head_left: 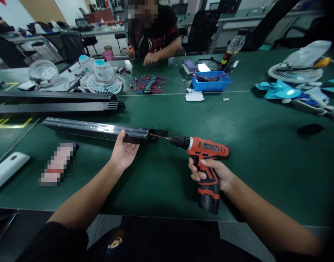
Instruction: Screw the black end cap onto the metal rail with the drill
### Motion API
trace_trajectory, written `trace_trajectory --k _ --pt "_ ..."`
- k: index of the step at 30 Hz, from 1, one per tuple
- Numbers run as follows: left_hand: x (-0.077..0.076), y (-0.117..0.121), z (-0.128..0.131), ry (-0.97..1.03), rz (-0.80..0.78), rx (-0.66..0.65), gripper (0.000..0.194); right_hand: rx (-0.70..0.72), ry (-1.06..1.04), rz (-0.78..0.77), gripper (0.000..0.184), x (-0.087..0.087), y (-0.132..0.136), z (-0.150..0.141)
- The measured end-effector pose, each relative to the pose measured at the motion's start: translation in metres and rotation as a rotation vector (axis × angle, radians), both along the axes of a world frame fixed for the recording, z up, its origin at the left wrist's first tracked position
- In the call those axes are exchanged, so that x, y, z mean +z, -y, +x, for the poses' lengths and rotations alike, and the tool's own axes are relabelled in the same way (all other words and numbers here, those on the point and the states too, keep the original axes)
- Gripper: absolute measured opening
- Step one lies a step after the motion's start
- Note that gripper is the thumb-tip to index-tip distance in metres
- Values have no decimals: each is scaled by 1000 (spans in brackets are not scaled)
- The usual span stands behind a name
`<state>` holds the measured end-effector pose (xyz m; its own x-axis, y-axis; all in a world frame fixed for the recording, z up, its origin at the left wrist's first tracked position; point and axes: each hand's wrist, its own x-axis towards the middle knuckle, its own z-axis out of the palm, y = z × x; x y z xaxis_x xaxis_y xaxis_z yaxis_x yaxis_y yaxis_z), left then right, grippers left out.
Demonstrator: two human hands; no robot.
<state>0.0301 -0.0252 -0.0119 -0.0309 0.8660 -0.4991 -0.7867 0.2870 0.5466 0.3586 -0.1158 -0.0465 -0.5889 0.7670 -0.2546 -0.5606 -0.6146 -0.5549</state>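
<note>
My left hand [125,152] grips a long black rectangular metal housing [96,128] near its right end, thumb on top and fingers underneath. An orange and black cordless drill [207,147] is in my right hand [210,171], with the fingers wrapped round its handle near the trigger. From the drill's chuck a long thin bit [160,136] points left to the open end of the housing. Whether the tip touches a screw there is too small to tell. A slotted black piece sticks out of that same end.
More long black housings [49,103] lie behind at left. Fan parts [104,82], bundled wires [150,84] and a blue bin [210,84] stand farther back. Blue fan blades [281,91] lie at right. A phone-like object [59,163] and white casing [10,169] lie at left. Another person [156,40] sits opposite.
</note>
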Motion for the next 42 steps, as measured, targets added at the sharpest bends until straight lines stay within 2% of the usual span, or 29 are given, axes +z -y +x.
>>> trace_trajectory --k 23,42 --pt "2 1 1 -12 -18 18 38 19 -17 11 26 -1 0 1" --pt "0 0 1 -4 -7 8 43 -12 -8 -11 24 2 1 -1"
